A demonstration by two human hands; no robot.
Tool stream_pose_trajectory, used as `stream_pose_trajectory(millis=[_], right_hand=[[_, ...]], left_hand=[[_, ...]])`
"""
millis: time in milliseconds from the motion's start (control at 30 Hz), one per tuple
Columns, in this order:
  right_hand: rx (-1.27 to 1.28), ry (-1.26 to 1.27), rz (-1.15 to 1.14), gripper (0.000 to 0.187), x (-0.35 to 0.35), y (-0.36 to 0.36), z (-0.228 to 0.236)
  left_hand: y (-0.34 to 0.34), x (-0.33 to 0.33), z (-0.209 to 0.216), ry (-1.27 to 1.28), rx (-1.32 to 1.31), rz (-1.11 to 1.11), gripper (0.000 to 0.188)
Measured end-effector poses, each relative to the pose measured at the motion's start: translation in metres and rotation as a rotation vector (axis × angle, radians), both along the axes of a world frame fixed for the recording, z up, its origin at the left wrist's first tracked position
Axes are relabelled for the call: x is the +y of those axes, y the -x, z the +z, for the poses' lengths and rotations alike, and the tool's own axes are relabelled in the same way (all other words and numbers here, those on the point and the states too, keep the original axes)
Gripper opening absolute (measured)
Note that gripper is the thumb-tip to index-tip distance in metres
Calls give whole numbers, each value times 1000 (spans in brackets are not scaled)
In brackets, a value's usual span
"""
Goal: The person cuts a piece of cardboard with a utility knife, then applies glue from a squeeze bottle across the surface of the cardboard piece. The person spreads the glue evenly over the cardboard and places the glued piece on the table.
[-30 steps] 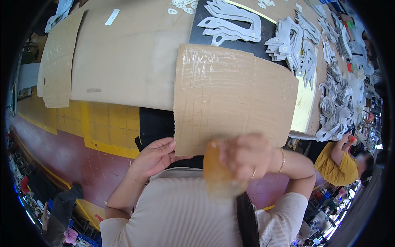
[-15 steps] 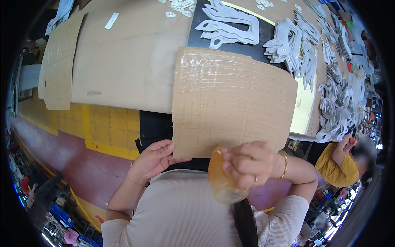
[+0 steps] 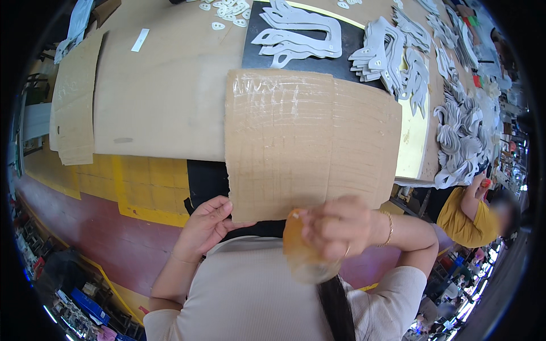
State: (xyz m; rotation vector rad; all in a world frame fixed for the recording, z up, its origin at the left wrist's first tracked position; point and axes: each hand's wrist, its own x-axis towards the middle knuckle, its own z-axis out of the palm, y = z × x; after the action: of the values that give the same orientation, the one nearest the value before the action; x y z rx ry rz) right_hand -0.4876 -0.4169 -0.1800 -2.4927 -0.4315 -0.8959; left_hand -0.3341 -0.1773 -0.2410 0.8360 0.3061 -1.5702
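A large sheet of brown cardboard (image 3: 310,148), with shiny clear tape across its far part, lies over the table's near edge and reaches toward my body. My left hand (image 3: 213,225) pinches its near left corner, thumb above and fingers beneath. Held tilted in my right hand (image 3: 338,226) is a see-through bottle (image 3: 310,270) with orange-brown colouring, its broad end facing me and its other end over the cardboard's near edge. That hand is blurred, and its fingers wrap round the bottle. A small pale spot shows by the bottle's far end.
Stacked grey cut-out pieces (image 3: 304,42) lie on a black mat (image 3: 250,54), with more grey piles (image 3: 463,136) at the right. Small pale rings (image 3: 227,10) and a white strip (image 3: 140,40) lie farther off. Another cardboard piece (image 3: 77,102) hangs over the left edge. A person in yellow (image 3: 466,219) sits right.
The whole view has shifted, so the table and its pieces appear farther left. Both hands keep their holds; the bottle stays tilted at the cardboard's near edge.
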Motion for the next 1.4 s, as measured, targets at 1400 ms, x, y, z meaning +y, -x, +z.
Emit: stream_pose_trajectory(millis=[1400], right_hand=[[181, -285, -300, 26, -70, -32, -5]], left_hand=[[-28, 29, 17, -162, -306, -5, 18]])
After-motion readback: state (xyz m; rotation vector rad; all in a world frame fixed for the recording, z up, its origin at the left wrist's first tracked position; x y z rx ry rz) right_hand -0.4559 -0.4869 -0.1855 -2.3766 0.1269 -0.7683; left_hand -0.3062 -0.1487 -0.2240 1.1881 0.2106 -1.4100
